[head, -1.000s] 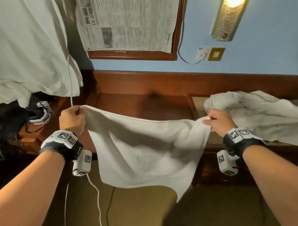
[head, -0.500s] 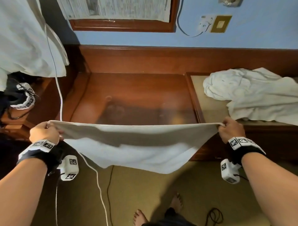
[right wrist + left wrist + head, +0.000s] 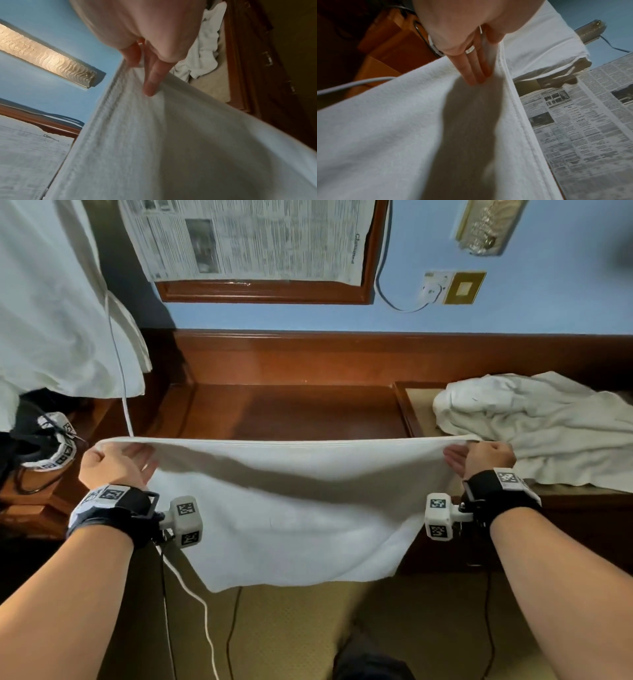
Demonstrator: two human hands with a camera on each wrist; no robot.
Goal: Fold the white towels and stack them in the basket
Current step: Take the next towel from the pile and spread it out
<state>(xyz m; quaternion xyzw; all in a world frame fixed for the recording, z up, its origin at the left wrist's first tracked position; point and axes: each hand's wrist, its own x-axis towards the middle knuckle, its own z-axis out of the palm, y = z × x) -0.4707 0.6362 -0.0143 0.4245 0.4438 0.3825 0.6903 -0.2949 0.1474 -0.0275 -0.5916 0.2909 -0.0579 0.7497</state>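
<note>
A white towel (image 3: pixel 291 508) hangs spread out between my hands, its top hem pulled taut and level over the front of the wooden desk (image 3: pixel 291 412). My left hand (image 3: pixel 116 463) pinches the left top corner; the left wrist view shows the thumb over the hem and straight fingers of the left hand (image 3: pixel 485 60) behind the towel (image 3: pixel 393 128). My right hand (image 3: pixel 479 457) pinches the right top corner, seen close in the right wrist view as the right hand (image 3: pixel 142 75) on the towel (image 3: pixel 188 142). A crumpled pile of white towels (image 3: pixel 534 422) lies at the right. No basket is in view.
A newspaper-covered frame (image 3: pixel 253 241) hangs on the blue wall above the desk. White cloth (image 3: pixel 51 302) and a white cable (image 3: pixel 120 371) hang at the left. A black strap with markers (image 3: pixel 44 446) lies on the left side table. Cables trail over the carpet (image 3: pixel 291 628).
My hands have moved apart and pulled the top hem straight. The towel, slack and sagging before, now hangs flat from a taut edge.
</note>
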